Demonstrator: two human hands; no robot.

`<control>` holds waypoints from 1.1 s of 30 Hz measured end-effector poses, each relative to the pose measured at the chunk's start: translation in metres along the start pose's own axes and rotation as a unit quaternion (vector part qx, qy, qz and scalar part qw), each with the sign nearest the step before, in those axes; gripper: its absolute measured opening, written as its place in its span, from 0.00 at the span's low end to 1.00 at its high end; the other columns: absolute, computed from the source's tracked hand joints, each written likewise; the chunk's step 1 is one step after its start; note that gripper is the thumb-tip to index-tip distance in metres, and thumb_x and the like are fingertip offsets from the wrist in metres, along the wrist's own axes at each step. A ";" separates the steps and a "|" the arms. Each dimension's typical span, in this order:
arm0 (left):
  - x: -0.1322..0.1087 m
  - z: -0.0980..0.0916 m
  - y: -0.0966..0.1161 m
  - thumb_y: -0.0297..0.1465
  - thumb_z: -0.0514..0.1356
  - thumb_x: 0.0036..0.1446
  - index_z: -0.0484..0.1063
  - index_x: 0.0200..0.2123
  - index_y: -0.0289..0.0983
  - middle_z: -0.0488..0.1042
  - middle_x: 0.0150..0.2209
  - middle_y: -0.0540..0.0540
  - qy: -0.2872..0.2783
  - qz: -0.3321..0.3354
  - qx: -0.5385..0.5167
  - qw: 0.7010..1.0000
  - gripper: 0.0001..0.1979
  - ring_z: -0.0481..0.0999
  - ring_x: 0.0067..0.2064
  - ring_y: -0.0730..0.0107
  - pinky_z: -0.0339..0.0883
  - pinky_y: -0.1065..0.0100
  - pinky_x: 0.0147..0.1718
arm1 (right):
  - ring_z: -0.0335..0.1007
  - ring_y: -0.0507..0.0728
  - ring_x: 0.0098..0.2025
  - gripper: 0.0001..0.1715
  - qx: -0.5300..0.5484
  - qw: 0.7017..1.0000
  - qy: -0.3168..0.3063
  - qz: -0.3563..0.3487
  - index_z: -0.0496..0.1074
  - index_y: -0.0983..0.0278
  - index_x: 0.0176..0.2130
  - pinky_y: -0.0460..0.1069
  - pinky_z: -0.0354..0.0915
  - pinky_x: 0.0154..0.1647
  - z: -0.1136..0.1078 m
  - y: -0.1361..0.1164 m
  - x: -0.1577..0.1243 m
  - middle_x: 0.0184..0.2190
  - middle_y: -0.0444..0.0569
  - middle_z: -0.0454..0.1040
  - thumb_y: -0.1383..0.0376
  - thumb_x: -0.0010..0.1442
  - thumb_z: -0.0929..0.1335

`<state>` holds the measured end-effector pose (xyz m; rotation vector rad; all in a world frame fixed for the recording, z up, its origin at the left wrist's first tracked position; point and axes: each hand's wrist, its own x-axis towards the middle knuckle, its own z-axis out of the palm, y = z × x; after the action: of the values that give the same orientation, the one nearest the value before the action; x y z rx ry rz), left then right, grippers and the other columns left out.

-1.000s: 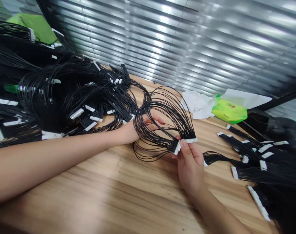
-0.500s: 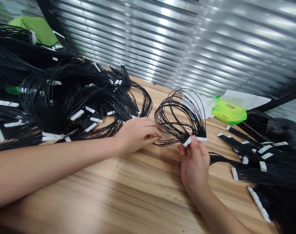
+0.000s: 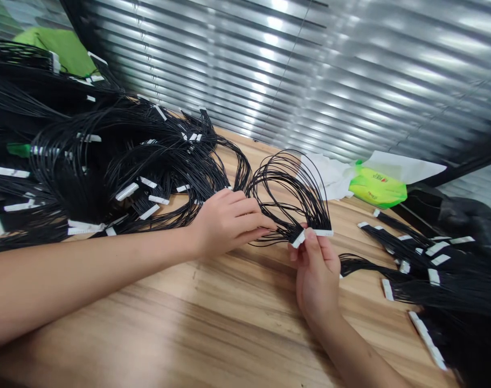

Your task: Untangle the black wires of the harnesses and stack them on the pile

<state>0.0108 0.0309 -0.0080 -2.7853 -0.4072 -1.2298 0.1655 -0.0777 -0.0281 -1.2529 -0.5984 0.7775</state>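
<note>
A looped black wire harness [image 3: 288, 186] with two white connectors [image 3: 316, 234] stands up from the wooden table [image 3: 213, 323]. My right hand [image 3: 316, 272] pinches the two connectors together at the loop's lower right. My left hand [image 3: 227, 221] reaches in from the left, fingers extended together, their tips touching the wires at the loop's lower left; no grasp is visible. Behind my left hand lies a big tangled heap of black harnesses [image 3: 108, 161] with white connectors.
A row of folded harnesses [image 3: 423, 269] lies at the right. A green packet [image 3: 377, 188] and white paper [image 3: 330, 172] sit at the back by the closed metal blinds [image 3: 310, 70]. A green cloth [image 3: 63, 48] shows at the top left.
The harness loop came free of the big heap and shifted right with my right hand. My left hand let go of the wires, drew back, and now touches the loop's lower left again.
</note>
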 end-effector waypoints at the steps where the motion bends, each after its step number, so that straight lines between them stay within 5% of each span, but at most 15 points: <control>1: 0.000 -0.001 0.000 0.36 0.58 0.61 0.75 0.36 0.44 0.74 0.28 0.53 -0.005 -0.012 -0.006 1.000 0.06 0.66 0.30 0.73 0.53 0.68 0.31 | 0.56 0.50 0.23 0.14 -0.001 1.000 -0.001 -0.001 0.72 0.62 0.34 0.46 0.54 0.23 0.000 0.000 0.000 0.21 0.40 0.64 0.54 0.55 0.70; 7: 0.002 -0.003 0.000 0.39 0.57 0.61 0.70 0.30 0.39 0.75 0.33 0.51 -0.033 -0.040 -0.033 0.998 0.11 0.68 0.36 0.71 0.54 0.65 0.39 | 0.55 0.49 0.23 0.13 0.029 1.000 0.004 0.009 0.71 0.62 0.30 0.45 0.53 0.23 0.002 -0.001 0.002 0.20 0.39 0.63 0.56 0.53 0.71; 11: -0.001 -0.001 -0.001 0.37 0.53 0.63 0.66 0.25 0.37 0.73 0.25 0.53 -0.043 -0.004 -0.059 0.997 0.15 0.67 0.31 0.73 0.54 0.65 0.39 | 0.54 0.48 0.23 0.11 0.088 0.995 0.031 0.034 0.70 0.62 0.29 0.45 0.53 0.22 0.003 -0.004 0.006 0.23 0.39 0.64 0.58 0.51 0.73; 14: -0.002 -0.001 -0.005 0.35 0.49 0.65 0.67 0.22 0.37 0.70 0.21 0.52 -0.053 -0.055 -0.077 0.994 0.20 0.65 0.27 0.74 0.53 0.65 0.37 | 0.55 0.48 0.25 0.12 0.131 0.989 0.035 0.051 0.70 0.62 0.28 0.45 0.53 0.22 0.002 -0.006 0.008 0.26 0.40 0.65 0.60 0.49 0.74; 18: 0.001 -0.003 -0.009 0.32 0.46 0.66 0.69 0.23 0.37 0.72 0.25 0.52 -0.060 -0.149 -0.099 0.982 0.20 0.70 0.34 0.73 0.51 0.64 0.39 | 0.51 0.47 0.23 0.14 0.175 0.979 -0.021 0.105 0.69 0.62 0.26 0.45 0.57 0.24 0.003 -0.009 0.008 0.23 0.38 0.62 0.58 0.47 0.75; 26: 0.001 -0.001 -0.013 0.30 0.48 0.65 0.72 0.30 0.38 0.76 0.38 0.51 -0.026 -0.184 -0.105 0.977 0.15 0.70 0.51 0.68 0.43 0.59 0.57 | 0.53 0.47 0.21 0.17 0.267 0.939 -0.101 0.190 0.65 0.63 0.22 0.46 0.62 0.31 0.005 -0.015 0.004 0.19 0.35 0.59 0.62 0.46 0.77; 33: 0.003 0.001 -0.018 0.32 0.48 0.65 0.72 0.25 0.36 0.75 0.37 0.47 -0.015 -0.217 -0.307 0.927 0.18 0.70 0.47 0.69 0.59 0.66 0.52 | 0.54 0.48 0.23 0.19 0.301 0.904 -0.170 0.250 0.64 0.64 0.18 0.47 0.60 0.30 0.004 -0.015 -0.001 0.18 0.37 0.59 0.65 0.46 0.76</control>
<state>0.0088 0.0489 -0.0073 -3.3580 -0.7998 -1.6440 0.1646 -0.0779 -0.0122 -0.6897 -0.2618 1.5039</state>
